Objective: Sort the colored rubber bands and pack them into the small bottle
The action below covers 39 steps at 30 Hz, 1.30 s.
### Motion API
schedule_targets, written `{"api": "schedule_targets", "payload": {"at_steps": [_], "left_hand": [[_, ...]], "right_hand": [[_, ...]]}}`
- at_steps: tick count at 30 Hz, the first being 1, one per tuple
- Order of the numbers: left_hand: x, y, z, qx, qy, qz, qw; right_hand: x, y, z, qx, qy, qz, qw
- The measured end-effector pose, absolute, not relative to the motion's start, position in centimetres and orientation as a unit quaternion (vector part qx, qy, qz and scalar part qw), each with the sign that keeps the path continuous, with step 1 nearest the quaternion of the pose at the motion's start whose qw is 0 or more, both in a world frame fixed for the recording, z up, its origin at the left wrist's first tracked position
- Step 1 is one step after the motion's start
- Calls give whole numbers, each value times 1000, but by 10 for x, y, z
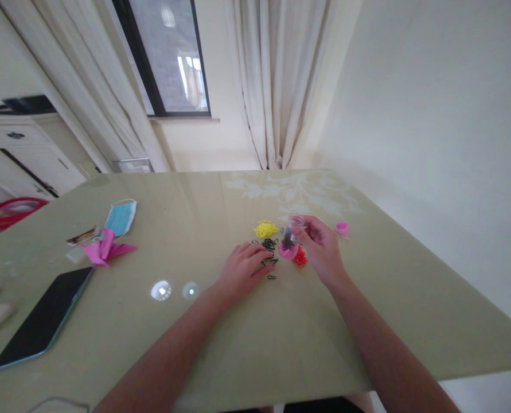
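My right hand [324,252] grips a small clear jar [297,221] near its rim, with dark pieces inside and pink at its lower end. My left hand [243,269] rests low on the table, fingers stretched and thumb apart, its tips touching a scatter of small black loops [269,245] that look like paper clips. One black loop [272,277] lies singly nearer me. Behind the black ones sits a yellow pile [266,229] of small pieces. A red pile [299,257] lies below the jar, partly hidden by my right hand.
A small pink cap [342,228] lies right of my right hand. At the left are a pink folded-paper shape [108,248], a blue face mask [121,218] and a dark tablet [46,318]. A wall [444,172] runs along the table's [246,338] right side.
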<state>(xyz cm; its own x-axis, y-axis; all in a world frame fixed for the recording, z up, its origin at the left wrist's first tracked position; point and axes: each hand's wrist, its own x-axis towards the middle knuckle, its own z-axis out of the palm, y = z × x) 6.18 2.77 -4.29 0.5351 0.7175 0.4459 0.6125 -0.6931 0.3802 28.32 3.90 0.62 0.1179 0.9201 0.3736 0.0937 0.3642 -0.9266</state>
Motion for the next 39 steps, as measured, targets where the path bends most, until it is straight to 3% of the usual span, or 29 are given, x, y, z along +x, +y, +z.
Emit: {"api": "schedule_targets", "payload": {"at_steps": [6,16,31,39], "left_hand": [[70,19,-47,894,394,199,77],[62,40,-58,819,524,228,60],[61,43,-54,850,454,244,112],[63,40,-50,858,472,191,58]], "right_hand": [[281,41,8,-436,-523,372,630],[279,39,10,-421,-496,389,653],[276,36,8,-446,-540,355,619],[276,36,7,-446,-530,365,622]]}}
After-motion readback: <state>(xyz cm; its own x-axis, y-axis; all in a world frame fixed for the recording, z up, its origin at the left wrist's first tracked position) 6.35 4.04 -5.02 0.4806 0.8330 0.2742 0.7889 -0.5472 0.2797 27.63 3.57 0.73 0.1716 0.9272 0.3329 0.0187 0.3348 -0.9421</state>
